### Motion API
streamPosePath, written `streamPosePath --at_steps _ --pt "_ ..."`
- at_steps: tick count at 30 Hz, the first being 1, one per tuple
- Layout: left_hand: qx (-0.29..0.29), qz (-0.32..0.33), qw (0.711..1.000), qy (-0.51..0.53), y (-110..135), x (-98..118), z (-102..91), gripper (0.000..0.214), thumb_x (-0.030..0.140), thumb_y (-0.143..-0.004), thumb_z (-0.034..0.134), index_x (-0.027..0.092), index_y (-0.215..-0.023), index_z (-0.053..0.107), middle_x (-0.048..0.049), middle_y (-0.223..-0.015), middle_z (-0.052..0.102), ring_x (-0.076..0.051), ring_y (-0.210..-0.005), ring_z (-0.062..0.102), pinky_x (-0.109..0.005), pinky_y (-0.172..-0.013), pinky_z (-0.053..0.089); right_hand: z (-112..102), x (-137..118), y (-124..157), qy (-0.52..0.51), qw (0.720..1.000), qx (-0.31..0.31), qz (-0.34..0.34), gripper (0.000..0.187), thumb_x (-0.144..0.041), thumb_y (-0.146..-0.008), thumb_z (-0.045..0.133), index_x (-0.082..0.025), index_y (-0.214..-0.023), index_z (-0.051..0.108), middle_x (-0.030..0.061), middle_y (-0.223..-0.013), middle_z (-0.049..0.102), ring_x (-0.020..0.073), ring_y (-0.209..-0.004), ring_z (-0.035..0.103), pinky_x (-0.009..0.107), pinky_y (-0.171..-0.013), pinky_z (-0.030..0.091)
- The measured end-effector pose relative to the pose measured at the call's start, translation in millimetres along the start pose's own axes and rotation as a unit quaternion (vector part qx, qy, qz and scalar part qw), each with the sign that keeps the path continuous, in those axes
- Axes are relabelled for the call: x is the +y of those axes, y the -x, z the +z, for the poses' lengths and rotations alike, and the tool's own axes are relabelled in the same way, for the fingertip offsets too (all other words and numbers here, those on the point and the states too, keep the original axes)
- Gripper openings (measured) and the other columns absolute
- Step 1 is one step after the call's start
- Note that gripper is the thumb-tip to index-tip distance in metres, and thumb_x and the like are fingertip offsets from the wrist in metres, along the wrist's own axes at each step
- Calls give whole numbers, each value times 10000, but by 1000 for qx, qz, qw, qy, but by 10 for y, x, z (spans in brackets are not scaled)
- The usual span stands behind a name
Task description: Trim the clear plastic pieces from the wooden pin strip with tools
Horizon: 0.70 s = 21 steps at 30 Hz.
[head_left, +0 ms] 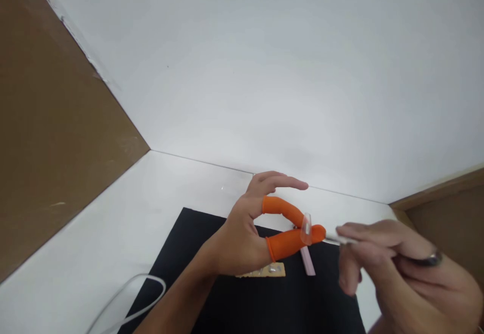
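Above the black mat (196, 238) on the white surface (94, 253), the left hand (242, 238) pinches a small clear piece (306, 229) between thumb and forefinger, both in orange cots (287, 243); its grip is narrow, shut on the piece, with the other fingers spread above. The right hand (397, 268) comes in from the right, its grip closed around a thin metal tool (338, 240) whose tip sits just beside the piece. Under the hands, on the mat, lie a tan strip (264, 271) and a pink stick (308, 262). A white cable (132, 298) loops at lower left.
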<state>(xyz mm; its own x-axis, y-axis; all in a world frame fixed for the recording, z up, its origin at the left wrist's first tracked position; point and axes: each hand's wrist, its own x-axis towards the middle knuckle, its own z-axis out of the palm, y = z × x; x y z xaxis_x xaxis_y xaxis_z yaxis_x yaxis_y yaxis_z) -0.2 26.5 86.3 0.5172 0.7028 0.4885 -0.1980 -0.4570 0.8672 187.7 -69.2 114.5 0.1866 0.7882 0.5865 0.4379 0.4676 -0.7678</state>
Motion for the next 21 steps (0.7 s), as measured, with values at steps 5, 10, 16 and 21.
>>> streamPosePath --at_steps 5,10,16,21 --pt "0 -5 1000 7 -3 2 7 120 213 -879 861 241 -868 745 -22 -1397 701 -231 -1390 520 -391 -1173 400 -11 -27 -20 -23 994 -105 -8 148 -257 -1015 699 -323 -1100 801 -86 -512 683 104 -457 668 233 -546 580" --pt "1 -3 1000 8 26 -12 6 111 225 -886 857 239 -868 748 -23 -1401 698 -228 -1379 518 -389 -1167 402 92 -16 9 18 992 125 3 121 -199 -981 719 -274 -972 813 -72 -496 632 90 -405 567 227 -447 498" --pt "1 -3 1000 9 6 -8 -1 117 221 -881 863 236 -865 748 -31 -1400 698 -239 -1390 518 -403 -1177 397 -20 -23 9 12 998 -63 -17 144 -249 -978 724 -302 -1063 829 -59 -519 679 131 -433 646 280 -521 591" --pt "1 -1 1000 3 43 -27 -2 117 226 -887 859 236 -869 743 -28 -1401 696 -229 -1381 520 -391 -1169 405 169 13 10 -1 989 150 8 88 -210 -970 741 -258 -952 812 -72 -496 630 91 -392 565 228 -402 450"
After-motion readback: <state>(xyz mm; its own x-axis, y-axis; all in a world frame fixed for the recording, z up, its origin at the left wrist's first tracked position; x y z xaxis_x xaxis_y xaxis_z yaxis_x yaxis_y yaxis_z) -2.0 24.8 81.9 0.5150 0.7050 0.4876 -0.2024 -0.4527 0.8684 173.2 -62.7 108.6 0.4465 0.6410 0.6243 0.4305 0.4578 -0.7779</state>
